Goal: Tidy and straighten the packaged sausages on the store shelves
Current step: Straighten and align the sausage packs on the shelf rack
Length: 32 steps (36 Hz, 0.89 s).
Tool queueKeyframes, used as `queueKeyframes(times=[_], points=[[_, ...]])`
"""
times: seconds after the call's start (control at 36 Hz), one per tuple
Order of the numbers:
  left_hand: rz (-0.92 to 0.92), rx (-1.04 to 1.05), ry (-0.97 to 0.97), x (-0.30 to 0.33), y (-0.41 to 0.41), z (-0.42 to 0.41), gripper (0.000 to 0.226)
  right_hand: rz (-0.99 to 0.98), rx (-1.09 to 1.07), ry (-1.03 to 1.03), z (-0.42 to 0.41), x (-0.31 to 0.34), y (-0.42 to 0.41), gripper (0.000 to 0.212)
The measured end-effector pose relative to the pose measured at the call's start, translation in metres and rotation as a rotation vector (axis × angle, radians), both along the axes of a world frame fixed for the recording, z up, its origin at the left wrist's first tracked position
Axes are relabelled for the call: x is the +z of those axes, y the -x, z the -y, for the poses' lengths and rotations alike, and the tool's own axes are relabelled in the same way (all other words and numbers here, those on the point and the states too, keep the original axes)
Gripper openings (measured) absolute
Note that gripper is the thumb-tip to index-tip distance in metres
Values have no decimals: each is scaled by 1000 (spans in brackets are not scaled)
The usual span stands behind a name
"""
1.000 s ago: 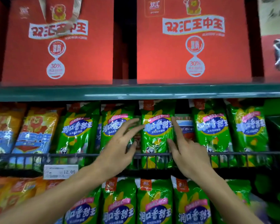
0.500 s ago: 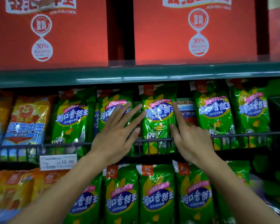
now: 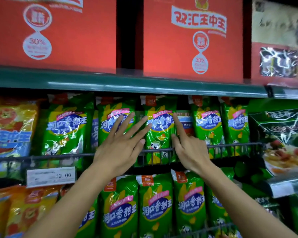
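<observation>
Hands frame one pack in the head view, the only view here. The left hand (image 3: 118, 150) lies spread, fingers straight, across the face of a glossy green plastic sausage pack (image 3: 116, 124) on the middle shelf, its fingertips reaching onto the neighbouring green sausage pack with a blue oval label (image 3: 159, 127) to the right. The right hand (image 3: 190, 150) has its index finger straight up along that middle pack's right edge and the thumb out against the same edge; its other fingers are curled out of sight, so whether they hold anything cannot be told. Neither hand grips a pack.

The middle pack stands upright behind the black wire shelf rail (image 3: 230, 146), with a smaller blue-and-red pack (image 3: 185, 122) tucked behind it on the right (probably misplaced stock, though that is a guess). A white price tag (image 3: 51, 176) hangs below the rail.

To straighten well, I would press evenly from both sides, square the pack against its neighbours, keep the label facing forward, and avoid crumpling the slippery film.
</observation>
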State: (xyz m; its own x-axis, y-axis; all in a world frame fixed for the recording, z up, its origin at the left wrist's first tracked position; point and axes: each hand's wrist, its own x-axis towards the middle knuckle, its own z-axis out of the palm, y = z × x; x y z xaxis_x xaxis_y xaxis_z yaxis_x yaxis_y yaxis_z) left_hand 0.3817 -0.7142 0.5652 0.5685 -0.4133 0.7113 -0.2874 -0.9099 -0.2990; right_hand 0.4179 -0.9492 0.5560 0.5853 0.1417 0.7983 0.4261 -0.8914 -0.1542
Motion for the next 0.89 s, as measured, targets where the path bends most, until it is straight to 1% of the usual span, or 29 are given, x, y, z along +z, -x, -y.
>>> queueKeyframes(times=[0.19,0.33,0.42,0.47,0.5,0.56,0.61,0.67,0.75,0.78,0.83,0.89], points=[[22,-12,34,0,0,2,52,1,38,-26,0,0,0,64],[22,-11,30,-1,1,3,52,-2,58,42,6,0,-4,66],[9,-16,9,0,5,3,52,-70,176,71,15,4,-6,69],[-2,-30,16,-2,4,2,52,-152,314,12,30,10,-3,70],[-6,-60,49,-3,4,3,52,-144,358,-13,40,12,-2,68],[15,-151,177,-4,6,12,51,-29,378,-37,66,12,2,62],[66,-262,288,-4,9,32,44,75,370,-64,94,10,5,60],[87,-329,332,-4,12,64,41,101,350,-102,119,8,5,62],[84,-315,364,2,9,118,41,76,299,-132,148,4,-4,69],[53,-297,397,5,4,134,39,75,291,-122,154,2,-7,71],[-73,-267,482,13,-10,163,36,95,296,-84,160,-4,-14,73],[-177,-210,514,19,-25,186,41,121,310,-32,160,-9,-19,73]])
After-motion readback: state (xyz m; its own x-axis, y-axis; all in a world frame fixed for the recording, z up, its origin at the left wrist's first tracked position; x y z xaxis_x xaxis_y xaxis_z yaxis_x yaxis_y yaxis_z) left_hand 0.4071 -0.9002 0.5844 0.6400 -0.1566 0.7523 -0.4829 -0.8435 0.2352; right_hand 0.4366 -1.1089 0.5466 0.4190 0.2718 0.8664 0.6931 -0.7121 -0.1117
